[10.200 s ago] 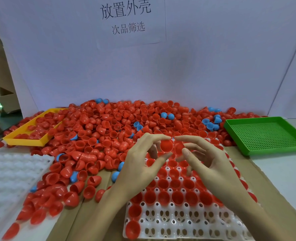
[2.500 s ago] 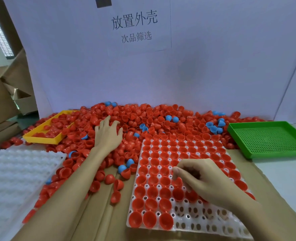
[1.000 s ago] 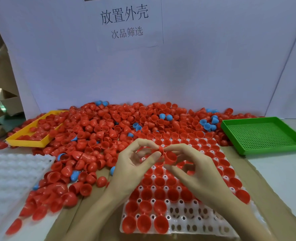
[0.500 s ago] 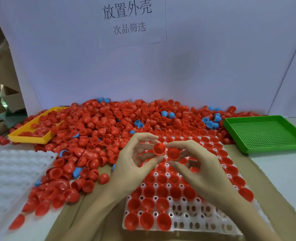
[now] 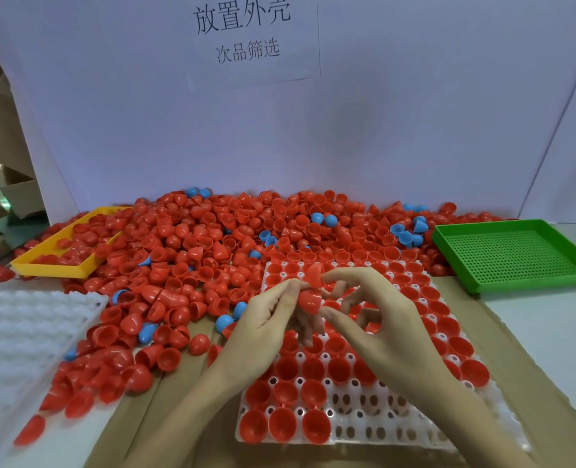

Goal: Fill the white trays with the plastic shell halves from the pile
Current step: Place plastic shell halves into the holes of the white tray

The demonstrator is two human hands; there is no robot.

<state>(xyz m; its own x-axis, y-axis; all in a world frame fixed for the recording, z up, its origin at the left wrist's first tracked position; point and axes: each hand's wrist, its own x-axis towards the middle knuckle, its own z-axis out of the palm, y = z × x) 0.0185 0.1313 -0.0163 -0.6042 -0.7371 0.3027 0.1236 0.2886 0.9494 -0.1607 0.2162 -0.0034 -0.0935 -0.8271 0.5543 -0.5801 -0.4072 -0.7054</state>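
Note:
A big pile of red shell halves (image 5: 212, 244), with a few blue ones (image 5: 320, 218) mixed in, spreads across the back of the table. In front of it lies a white tray (image 5: 378, 430) whose far rows hold red halves; its near right sockets are bare. Both hands hover over the tray's middle. My left hand (image 5: 263, 329) pinches a red shell half (image 5: 308, 300) between thumb and fingertips. My right hand (image 5: 378, 319) pinches a second red half (image 5: 314, 275) just above it; the two halves touch.
A second white tray (image 5: 20, 329) lies at the left with nothing in it. A yellow tray (image 5: 52, 270) with red halves sits back left, a green perforated tray (image 5: 516, 255) back right. Loose halves litter the cardboard left of the filled tray. A white board stands behind.
Both hands have stayed over the tray's middle. The two red halves, held side by side before, are now pressed one above the other between the fingertips.

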